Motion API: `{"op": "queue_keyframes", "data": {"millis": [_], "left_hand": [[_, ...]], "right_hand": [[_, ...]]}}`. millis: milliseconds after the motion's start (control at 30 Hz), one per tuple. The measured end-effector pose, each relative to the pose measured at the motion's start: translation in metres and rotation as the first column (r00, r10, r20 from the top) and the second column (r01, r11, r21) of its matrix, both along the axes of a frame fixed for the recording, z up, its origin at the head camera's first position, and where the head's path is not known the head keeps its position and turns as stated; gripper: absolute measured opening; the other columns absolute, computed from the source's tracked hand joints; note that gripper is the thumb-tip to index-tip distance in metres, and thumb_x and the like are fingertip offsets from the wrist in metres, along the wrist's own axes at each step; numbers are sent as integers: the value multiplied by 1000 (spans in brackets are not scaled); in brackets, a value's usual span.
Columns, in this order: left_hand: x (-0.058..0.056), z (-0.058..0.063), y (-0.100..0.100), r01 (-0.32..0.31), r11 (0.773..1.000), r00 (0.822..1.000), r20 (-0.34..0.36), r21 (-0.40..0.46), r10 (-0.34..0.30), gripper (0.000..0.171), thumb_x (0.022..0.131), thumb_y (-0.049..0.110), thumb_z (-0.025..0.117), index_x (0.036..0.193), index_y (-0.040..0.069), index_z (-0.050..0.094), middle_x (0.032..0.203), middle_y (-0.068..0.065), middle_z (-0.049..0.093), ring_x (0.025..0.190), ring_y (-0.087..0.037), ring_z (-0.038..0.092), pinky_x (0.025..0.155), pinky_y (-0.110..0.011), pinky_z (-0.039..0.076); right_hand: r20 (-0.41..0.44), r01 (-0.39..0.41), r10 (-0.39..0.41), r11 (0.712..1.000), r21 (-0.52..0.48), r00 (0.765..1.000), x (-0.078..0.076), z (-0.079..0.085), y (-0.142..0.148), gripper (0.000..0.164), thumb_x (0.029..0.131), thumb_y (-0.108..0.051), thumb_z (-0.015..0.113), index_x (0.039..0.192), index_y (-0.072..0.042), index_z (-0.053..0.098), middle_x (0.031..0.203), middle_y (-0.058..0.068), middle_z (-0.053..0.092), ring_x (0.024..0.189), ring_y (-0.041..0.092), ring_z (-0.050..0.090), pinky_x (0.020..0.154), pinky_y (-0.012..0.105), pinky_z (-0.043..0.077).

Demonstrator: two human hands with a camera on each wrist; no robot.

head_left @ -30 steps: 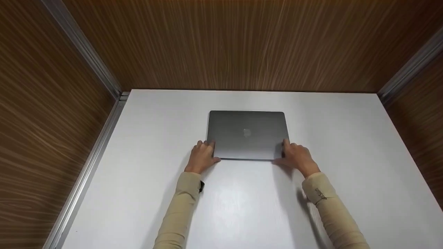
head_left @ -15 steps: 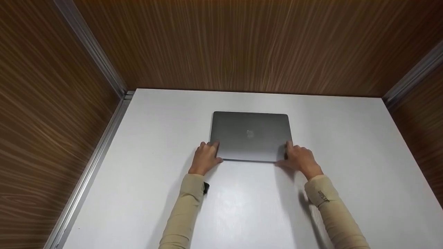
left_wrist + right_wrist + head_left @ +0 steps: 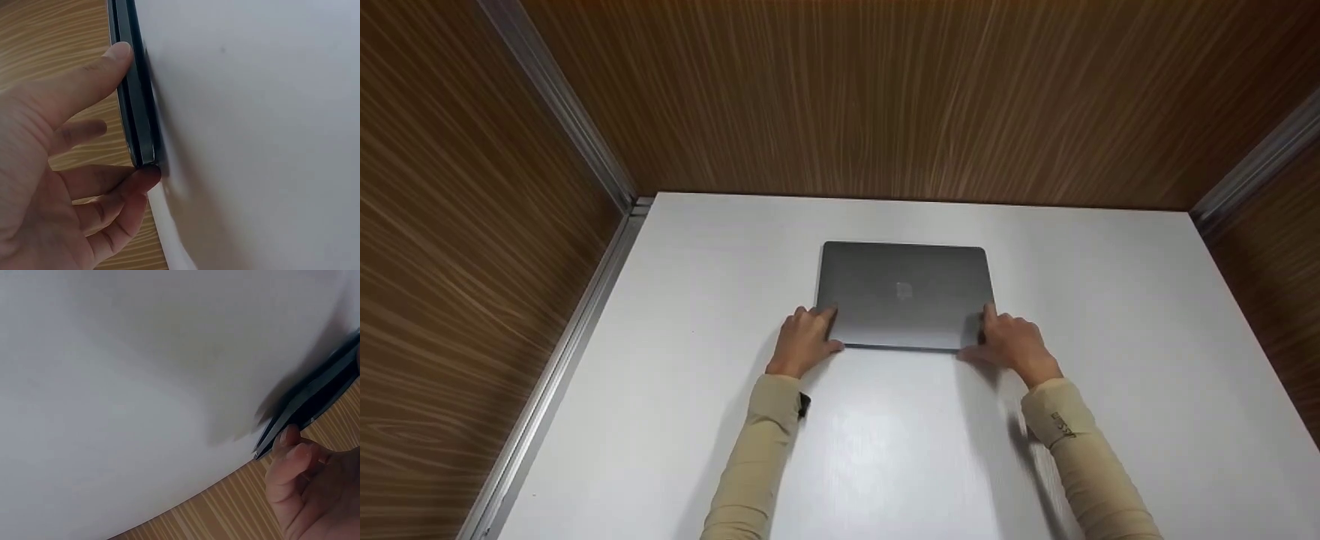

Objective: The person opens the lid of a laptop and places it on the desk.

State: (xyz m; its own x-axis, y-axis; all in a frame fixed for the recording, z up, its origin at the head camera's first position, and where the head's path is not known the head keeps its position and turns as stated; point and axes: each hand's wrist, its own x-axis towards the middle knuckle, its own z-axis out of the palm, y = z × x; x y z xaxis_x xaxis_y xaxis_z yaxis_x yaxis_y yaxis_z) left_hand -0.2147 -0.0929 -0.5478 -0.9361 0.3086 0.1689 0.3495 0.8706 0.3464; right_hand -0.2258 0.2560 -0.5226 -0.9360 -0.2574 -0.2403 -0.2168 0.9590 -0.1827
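Note:
A closed dark grey laptop (image 3: 904,281) with a logo on its lid lies flat on the white table (image 3: 870,450), its long side facing me. At its near left corner my left hand (image 3: 802,341) grips it, thumb along the front edge, fingers by the left side. In the left wrist view the thumb of this left hand (image 3: 62,185) presses the laptop's thin edge (image 3: 135,95). My right hand (image 3: 1011,343) holds the near right corner in a similar way. The right wrist view shows curled fingers of the right hand (image 3: 304,478) against the laptop's side (image 3: 315,394).
Brown wood-grain panels stand behind the table (image 3: 915,97), on the left (image 3: 472,247) and on the right (image 3: 1271,277). Metal rails (image 3: 577,315) run along the left panel's foot. A small black object (image 3: 805,405) shows at the left cuff.
The head view has shifted slightly, so the scene sits a little further right. Both hands stay at the laptop's near corners, and the laptop keeps its place on the table.

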Motion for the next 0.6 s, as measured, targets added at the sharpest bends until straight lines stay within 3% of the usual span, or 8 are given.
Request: {"op": "queue_keyframes", "data": {"millis": [200,333,433,500,600], "left_hand": [[-1,6,-2,10,1000,1000,12,17,-10,65,78,25,89,134,0,65,107,-23,71,91,-37,66,79,-47,56],[-1,9,-4,39,999,999,-22,-1,-39,63,78,25,90,132,1,66,104,-23,72,89,-37,67,78,-48,56],[0,9,-4,59,997,997,-51,-44,-62,54,82,26,87,127,1,70,102,-23,72,89,-37,67,80,-49,56],[1,10,-4,69,995,995,-61,-66,-73,49,85,26,84,124,0,71,103,-24,71,90,-37,66,81,-48,56],[3,9,-4,76,992,993,-83,-96,-84,45,89,27,80,124,0,70,105,-25,69,92,-37,66,82,-46,56]], "right_hand": [[-12,-11,11,1000,-15,1000,2,6,1,93,83,-53,79,132,16,41,99,34,62,87,50,64,75,58,53],[-122,-78,76,997,-11,990,8,5,3,76,85,-49,79,115,13,48,84,29,61,76,47,63,67,56,53],[-297,-169,170,985,29,940,14,-1,4,62,85,-44,80,97,9,51,69,22,56,62,42,61,56,52,52],[-409,-222,234,972,79,882,16,-5,4,58,85,-42,81,88,8,51,63,19,54,54,38,59,50,49,50],[-507,-258,299,954,151,809,18,-9,5,55,86,-41,79,81,7,52,60,17,51,49,35,56,44,46,48]]}}
